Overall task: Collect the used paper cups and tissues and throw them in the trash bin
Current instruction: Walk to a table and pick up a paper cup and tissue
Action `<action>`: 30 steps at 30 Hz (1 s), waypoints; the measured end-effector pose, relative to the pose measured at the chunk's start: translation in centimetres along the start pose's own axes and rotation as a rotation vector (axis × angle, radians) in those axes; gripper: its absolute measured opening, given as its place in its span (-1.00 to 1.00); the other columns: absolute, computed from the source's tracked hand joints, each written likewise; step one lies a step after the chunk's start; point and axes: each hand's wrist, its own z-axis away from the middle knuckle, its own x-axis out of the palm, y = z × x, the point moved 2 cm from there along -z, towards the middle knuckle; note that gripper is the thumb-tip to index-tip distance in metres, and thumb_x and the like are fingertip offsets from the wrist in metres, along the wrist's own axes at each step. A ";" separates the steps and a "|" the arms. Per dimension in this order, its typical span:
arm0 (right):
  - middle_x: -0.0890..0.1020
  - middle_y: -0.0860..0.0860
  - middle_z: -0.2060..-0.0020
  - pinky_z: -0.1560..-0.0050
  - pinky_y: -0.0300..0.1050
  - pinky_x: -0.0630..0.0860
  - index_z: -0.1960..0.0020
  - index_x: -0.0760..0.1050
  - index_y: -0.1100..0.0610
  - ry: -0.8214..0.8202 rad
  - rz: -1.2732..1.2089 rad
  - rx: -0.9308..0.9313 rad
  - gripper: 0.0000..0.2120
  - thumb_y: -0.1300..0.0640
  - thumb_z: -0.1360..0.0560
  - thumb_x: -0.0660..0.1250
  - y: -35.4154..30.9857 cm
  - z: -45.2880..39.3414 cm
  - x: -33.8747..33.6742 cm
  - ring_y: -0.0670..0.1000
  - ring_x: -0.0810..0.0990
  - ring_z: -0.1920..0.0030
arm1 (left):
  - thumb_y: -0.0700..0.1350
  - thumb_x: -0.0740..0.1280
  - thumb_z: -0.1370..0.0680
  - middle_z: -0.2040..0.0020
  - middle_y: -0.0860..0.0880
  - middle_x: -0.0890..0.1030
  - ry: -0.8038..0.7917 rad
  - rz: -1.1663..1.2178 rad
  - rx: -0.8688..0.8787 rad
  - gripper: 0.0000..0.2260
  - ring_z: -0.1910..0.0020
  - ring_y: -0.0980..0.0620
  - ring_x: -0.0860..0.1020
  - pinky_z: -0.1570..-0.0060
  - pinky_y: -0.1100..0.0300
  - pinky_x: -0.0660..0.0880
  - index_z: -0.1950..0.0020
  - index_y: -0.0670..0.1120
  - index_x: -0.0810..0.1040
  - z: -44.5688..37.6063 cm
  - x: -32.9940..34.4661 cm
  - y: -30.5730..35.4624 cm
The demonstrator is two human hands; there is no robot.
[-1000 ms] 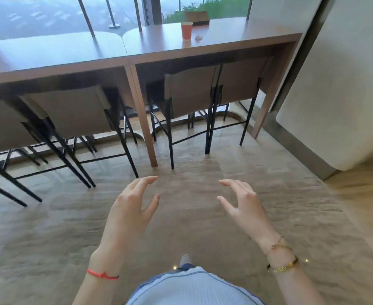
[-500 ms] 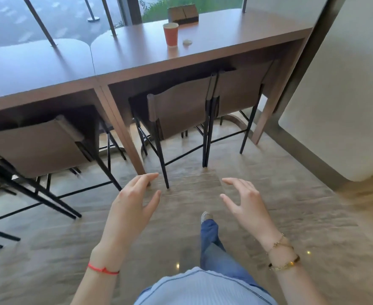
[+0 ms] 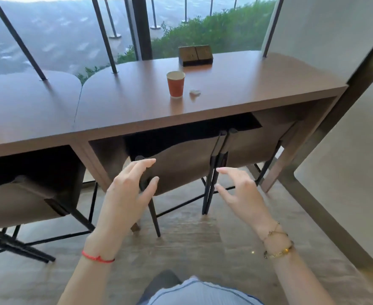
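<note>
An orange paper cup [image 3: 176, 84] stands upright on the brown counter [image 3: 236, 84] by the window. A small crumpled white tissue [image 3: 195, 92] lies just to its right. My left hand [image 3: 129, 194] and my right hand [image 3: 240, 194] hover in front of me, below the counter's front edge and short of the cup. Both have spread, curved fingers and hold nothing. No trash bin is in sight.
A dark wooden box [image 3: 195, 55] sits at the back of the counter behind the cup. Tan chairs [image 3: 181, 168] with black legs are tucked under the counter. A second counter [image 3: 26, 102] adjoins on the left. A white wall [image 3: 346, 150] rises on the right.
I have come closer to the counter; the cup and tissue look larger and nearer. Both hands stay raised and empty in the same pose.
</note>
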 end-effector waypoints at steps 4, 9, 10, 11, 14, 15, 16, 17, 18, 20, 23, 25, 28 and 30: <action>0.57 -0.10 -0.14 -0.21 -0.50 0.17 -0.28 0.48 0.07 0.017 -0.014 -0.050 -0.63 0.07 -0.48 0.38 1.1 -7.5 -0.6 -0.12 0.44 -0.21 | 0.00 0.34 -0.54 -0.22 0.13 0.53 0.059 -0.016 -0.009 -0.61 -0.18 0.19 0.50 -0.12 0.26 0.43 -0.36 0.07 0.43 -6.8 0.4 -1.2; 0.57 -0.07 -0.17 -0.25 -0.33 0.25 -0.29 0.47 0.06 0.042 -0.021 -0.089 -0.62 0.07 -0.50 0.37 2.2 -18.1 -0.3 -0.09 0.45 -0.23 | 0.03 0.36 -0.53 -0.21 0.07 0.56 0.113 -0.037 -0.013 -0.56 -0.16 0.12 0.53 -0.15 0.18 0.48 -0.38 0.02 0.40 -16.5 1.9 -3.4; 0.57 -0.06 -0.17 -0.25 -0.32 0.26 -0.30 0.47 0.07 0.054 -0.016 -0.097 -0.63 0.07 -0.50 0.36 2.4 -20.1 -0.1 -0.08 0.45 -0.23 | 0.04 0.36 -0.52 -0.22 0.06 0.55 0.116 -0.042 -0.006 -0.54 -0.16 0.11 0.53 -0.14 0.16 0.49 -0.40 0.01 0.38 -18.4 2.4 -3.8; 0.57 -0.05 -0.18 -0.27 -0.31 0.27 -0.30 0.47 0.08 0.063 -0.010 -0.099 -0.63 0.08 -0.50 0.36 2.5 -22.1 0.0 -0.07 0.45 -0.24 | 0.04 0.37 -0.52 -0.22 0.05 0.55 0.116 -0.044 -0.001 -0.52 -0.16 0.10 0.53 -0.13 0.14 0.50 -0.40 0.00 0.37 -20.3 3.0 -4.2; 0.55 -0.02 -0.22 -0.32 -0.20 0.33 -0.30 0.46 0.10 0.071 0.001 -0.078 -0.64 0.10 -0.52 0.34 3.2 -27.8 0.6 -0.04 0.44 -0.28 | 0.04 0.39 -0.49 -0.24 0.01 0.53 0.110 -0.029 -0.012 -0.45 -0.18 0.04 0.52 -0.12 0.10 0.48 -0.43 -0.04 0.34 -25.8 4.5 -5.0; 0.55 -0.02 -0.23 -0.32 -0.16 0.35 -0.30 0.46 0.10 0.075 0.011 -0.076 -0.64 0.10 -0.52 0.34 3.4 -29.6 0.8 -0.03 0.44 -0.28 | 0.05 0.40 -0.49 -0.26 -0.01 0.52 0.100 -0.024 -0.015 -0.42 -0.20 0.02 0.52 -0.13 0.08 0.48 -0.45 -0.06 0.31 -27.5 5.1 -5.3; 0.55 -0.01 -0.23 -0.32 -0.13 0.37 -0.30 0.46 0.10 0.080 0.023 -0.077 -0.65 0.10 -0.52 0.34 3.6 -31.4 0.9 -0.02 0.45 -0.28 | 0.05 0.41 -0.48 -0.28 -0.03 0.51 0.084 -0.021 -0.013 -0.38 -0.21 0.00 0.51 -0.16 0.06 0.48 -0.47 -0.07 0.28 -29.2 5.7 -5.5; 0.55 0.00 -0.23 -0.31 -0.12 0.38 -0.29 0.47 0.09 0.085 0.036 -0.079 -0.65 0.10 -0.52 0.34 3.9 -33.0 1.2 -0.01 0.46 -0.28 | 0.06 0.42 -0.47 -0.30 -0.04 0.49 0.067 -0.015 -0.012 -0.34 -0.23 -0.01 0.49 -0.18 0.04 0.47 -0.49 -0.08 0.26 -30.7 6.3 -5.7; 0.55 0.01 -0.23 -0.30 -0.13 0.38 -0.29 0.47 0.10 0.087 0.046 -0.077 -0.65 0.10 -0.52 0.34 4.1 -34.5 1.5 0.00 0.46 -0.28 | 0.08 0.42 -0.46 -0.32 -0.05 0.48 0.047 -0.006 -0.017 -0.31 -0.25 -0.02 0.48 -0.20 0.02 0.46 -0.50 -0.08 0.23 -32.2 7.0 -6.0; 0.55 0.02 -0.22 -0.30 -0.16 0.36 -0.29 0.47 0.12 0.086 0.060 -0.061 -0.64 0.11 -0.51 0.34 4.7 -37.1 2.2 0.02 0.46 -0.27 | 0.11 0.43 -0.44 -0.35 -0.06 0.45 0.005 0.016 -0.035 -0.24 -0.27 -0.02 0.46 -0.21 0.02 0.44 -0.52 -0.09 0.18 -34.8 8.3 -6.4; 0.55 0.05 -0.20 -0.25 -0.17 0.34 -0.28 0.49 0.12 0.064 0.072 -0.041 -0.65 0.11 -0.51 0.36 5.4 -39.9 3.5 0.05 0.46 -0.24 | 0.13 0.47 -0.40 -0.39 -0.07 0.40 -0.036 0.055 -0.071 -0.15 -0.29 -0.03 0.45 -0.23 0.00 0.44 -0.54 -0.09 0.10 -37.5 10.1 -6.9; 0.55 0.05 -0.20 -0.26 -0.14 0.34 -0.28 0.49 0.12 0.030 0.075 -0.032 -0.65 0.10 -0.51 0.35 5.7 -41.1 4.4 0.06 0.45 -0.24 | 0.12 0.49 -0.38 -0.42 -0.07 0.37 -0.046 0.084 -0.099 -0.09 -0.30 -0.04 0.45 -0.23 -0.03 0.44 -0.56 -0.07 0.05 -38.6 11.0 -7.2; 0.55 0.04 -0.20 -0.26 -0.13 0.34 -0.28 0.49 0.10 -0.005 0.080 -0.032 -0.66 0.10 -0.52 0.34 6.3 -42.3 5.4 0.07 0.44 -0.24 | 0.11 0.51 -0.36 -0.44 -0.06 0.34 -0.063 0.113 -0.124 -0.04 -0.32 -0.05 0.44 -0.22 -0.03 0.43 -0.57 -0.06 -0.01 -39.8 12.1 -7.4; 0.55 0.03 -0.19 -0.24 -0.15 0.34 -0.28 0.50 0.08 -0.025 0.078 -0.036 -0.66 0.12 -0.51 0.34 6.7 -42.9 5.8 0.07 0.43 -0.22 | 0.12 0.51 -0.36 -0.45 -0.05 0.34 -0.074 0.122 -0.139 -0.01 -0.34 -0.04 0.42 -0.21 0.02 0.42 -0.57 -0.04 -0.05 -40.4 12.7 -7.5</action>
